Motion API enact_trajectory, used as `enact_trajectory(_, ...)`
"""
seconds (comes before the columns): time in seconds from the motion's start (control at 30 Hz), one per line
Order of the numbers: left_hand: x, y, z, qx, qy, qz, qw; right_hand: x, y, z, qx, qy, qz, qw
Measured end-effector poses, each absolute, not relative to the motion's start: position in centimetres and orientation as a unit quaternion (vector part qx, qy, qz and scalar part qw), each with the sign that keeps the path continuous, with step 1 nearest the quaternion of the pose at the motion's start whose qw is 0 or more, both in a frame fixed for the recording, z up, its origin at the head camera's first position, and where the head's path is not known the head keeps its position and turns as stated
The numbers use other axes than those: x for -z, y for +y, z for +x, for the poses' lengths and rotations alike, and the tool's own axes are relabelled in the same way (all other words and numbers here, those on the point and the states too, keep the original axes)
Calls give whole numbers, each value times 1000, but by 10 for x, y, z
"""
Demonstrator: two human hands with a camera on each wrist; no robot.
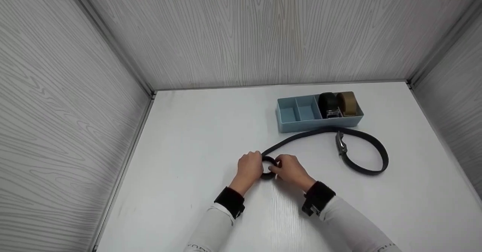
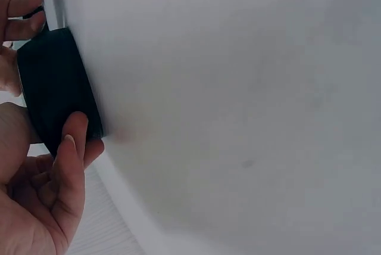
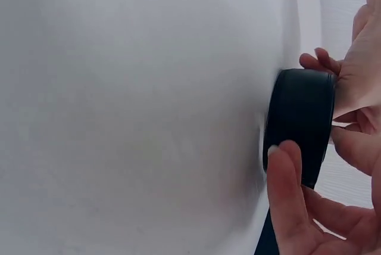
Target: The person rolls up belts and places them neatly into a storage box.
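Both my hands, left hand point(image 1: 250, 166) and right hand point(image 1: 288, 168), pinch the rolled end of the black belt point(image 1: 268, 168) on the counter point(image 1: 196, 139), while the blue tray point(image 1: 301, 124) far right holds a black roll point(image 1: 327, 103) and a tan roll point(image 1: 348, 102).

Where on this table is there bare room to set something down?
The table's left half, from the left wall to the left hand, is bare, as is the strip behind the blue tray. The right side is crowded: the black belt loops there, and both hands, with the right hand, hold its rolled end.
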State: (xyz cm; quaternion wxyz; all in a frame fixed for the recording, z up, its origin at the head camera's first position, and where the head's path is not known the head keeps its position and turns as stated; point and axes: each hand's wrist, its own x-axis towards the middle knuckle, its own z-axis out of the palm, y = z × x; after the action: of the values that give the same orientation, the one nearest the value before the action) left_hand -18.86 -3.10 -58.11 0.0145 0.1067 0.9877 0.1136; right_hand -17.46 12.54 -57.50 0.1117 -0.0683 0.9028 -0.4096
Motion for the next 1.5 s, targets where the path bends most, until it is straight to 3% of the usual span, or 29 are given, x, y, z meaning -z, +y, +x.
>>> enact_trajectory(0.23, 580, -36, -191, -118, 981, 154, 12, 573, 121, -177, 411, 904, -54, 108)
enact_trajectory(0.5, 575, -40, -195, -81, 980, 184, -4, 571, 118, -181, 410, 899, -101, 114)
enact_trajectory(0.83, 575, -36, -194, -100, 986, 136, 4, 571, 121, -172, 434, 891, -64, 119)
enact_trajectory(1.13, 569, -39, -194, -60, 981, 183, 38, 564, 120, -178, 382, 910, -113, 115)
enact_trajectory(1.5, 577, -29, -191, -80, 983, 163, 13, 568, 127, -175, 364, 920, -101, 104)
